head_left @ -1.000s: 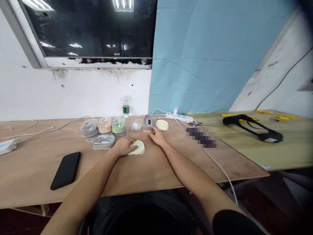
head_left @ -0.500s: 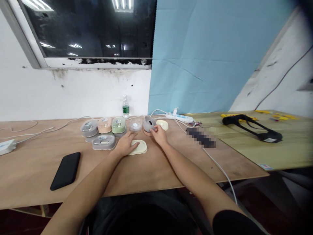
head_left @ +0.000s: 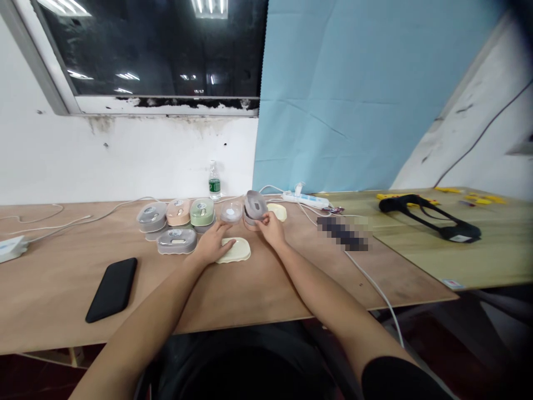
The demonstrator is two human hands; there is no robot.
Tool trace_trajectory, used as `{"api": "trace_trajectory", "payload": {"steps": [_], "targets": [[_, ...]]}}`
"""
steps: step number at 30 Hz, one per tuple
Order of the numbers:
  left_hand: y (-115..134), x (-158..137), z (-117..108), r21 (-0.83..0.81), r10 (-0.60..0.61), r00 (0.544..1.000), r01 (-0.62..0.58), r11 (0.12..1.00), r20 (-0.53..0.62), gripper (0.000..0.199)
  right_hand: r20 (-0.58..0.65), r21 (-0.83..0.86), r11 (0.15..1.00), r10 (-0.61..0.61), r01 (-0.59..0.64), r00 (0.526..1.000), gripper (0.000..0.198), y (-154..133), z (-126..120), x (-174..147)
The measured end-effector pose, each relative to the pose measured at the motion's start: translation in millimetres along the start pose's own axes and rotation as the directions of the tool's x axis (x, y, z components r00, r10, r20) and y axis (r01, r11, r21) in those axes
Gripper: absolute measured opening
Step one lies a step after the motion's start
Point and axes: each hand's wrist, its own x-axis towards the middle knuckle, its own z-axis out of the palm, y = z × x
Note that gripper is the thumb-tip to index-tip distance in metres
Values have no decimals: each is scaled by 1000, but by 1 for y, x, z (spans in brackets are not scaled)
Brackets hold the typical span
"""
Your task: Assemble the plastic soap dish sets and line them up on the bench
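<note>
My right hand (head_left: 271, 229) pinches the near edge of a grey plastic box lid (head_left: 255, 204), which is tilted up. Beneath it sits a pinkish container (head_left: 251, 224), mostly hidden. My left hand (head_left: 211, 243) has its fingers stretched forward and its thumb apart, lying over the left end of a cream wavy-edged tray (head_left: 237, 250); whether it presses on the tray I cannot tell. Just past its fingertips is a clear plastic cover (head_left: 231, 212). A second cream piece (head_left: 278, 212) lies behind my right hand.
On the left are several lidded boxes: grey (head_left: 177, 241), pink (head_left: 178, 212) and green (head_left: 202, 212). A black phone (head_left: 111, 290) lies nearer. A water bottle (head_left: 214, 183) and a power strip (head_left: 306, 200) are by the wall. A black frame (head_left: 431, 218) rests at the right.
The grey lid has risen and tipped up in my right hand, so more of its top faces me. My left hand has barely moved.
</note>
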Motion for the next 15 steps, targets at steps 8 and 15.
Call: {"api": "trace_trajectory", "payload": {"steps": [8, 15], "targets": [[0, 0, 0, 8, 1, 1000, -1, 1000, 14, 46, -13, 27, 1000, 2, -2, 1000, 26, -6, -3, -1], [-6, 0, -4, 19, -50, 996, 51, 999, -77, 54, -114, 100, 991, -79, 90, 990, 34, -27, -13, -9]]}}
